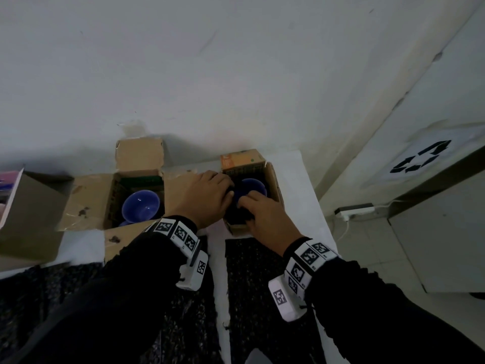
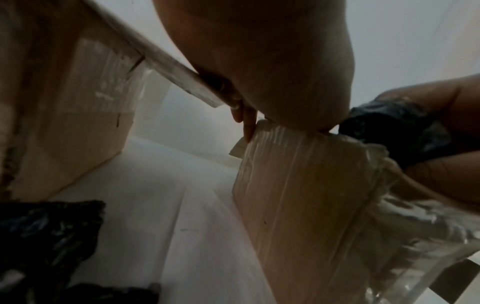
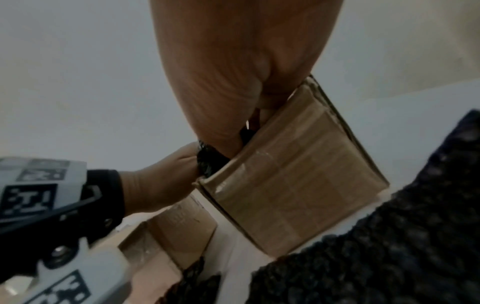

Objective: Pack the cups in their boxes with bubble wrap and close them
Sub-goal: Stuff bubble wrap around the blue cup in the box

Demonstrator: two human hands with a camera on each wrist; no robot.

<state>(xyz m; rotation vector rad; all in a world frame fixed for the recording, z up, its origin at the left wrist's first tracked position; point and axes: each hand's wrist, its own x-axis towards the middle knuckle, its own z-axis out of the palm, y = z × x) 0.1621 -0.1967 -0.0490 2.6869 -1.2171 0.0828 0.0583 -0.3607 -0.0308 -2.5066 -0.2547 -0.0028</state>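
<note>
Two open cardboard boxes stand on the white table. The left box [image 1: 89, 195] holds a blue cup [image 1: 140, 206] and nothing touches it. The right box [image 1: 274, 179] [image 2: 298, 195] [image 3: 298, 185] holds another blue cup [image 1: 253, 186], with black bubble wrap [image 1: 237, 216] [image 2: 389, 127] [image 3: 207, 162] bunched in its near side. My left hand [image 1: 210, 198] reaches over the box's left wall, fingers curled into the wrap. My right hand [image 1: 262, 211] grips the wrap from the near side. The fingertips are hidden inside the box.
Two more black bubble wrap sheets [image 1: 252, 279] [image 1: 189, 324] lie on the table in front of the boxes. A larger cardboard box [image 1: 29, 219] stands at the far left. The table's right edge is just beyond the right box; a power strip [image 1: 354, 210] lies on the floor.
</note>
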